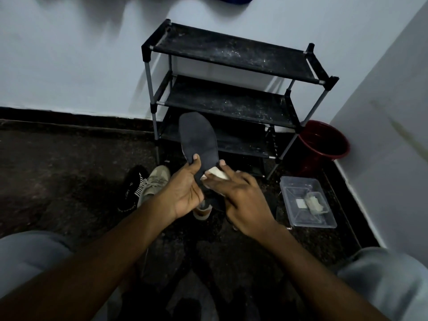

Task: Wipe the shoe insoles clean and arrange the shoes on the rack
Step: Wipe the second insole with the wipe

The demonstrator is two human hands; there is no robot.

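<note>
The left hand (185,193) pinches the heel end of a dark, flat foam insole (199,140), held upright in the air before the lowest shelf of the black three-tier rack (231,54); the right hand (243,205) grips a folded white wipe (216,173) against that heel. Pinched only there, the limp insole may buckle or slip onto the floor (69,170) under hard rubbing.

Grips: left grip (185,193) and right grip (243,205), both bare, with short nails.
Forearms: left forearm (111,246) and right forearm (308,258), both uncovered.
Legs: soft grey fabric (30,258) covers both knees.
</note>
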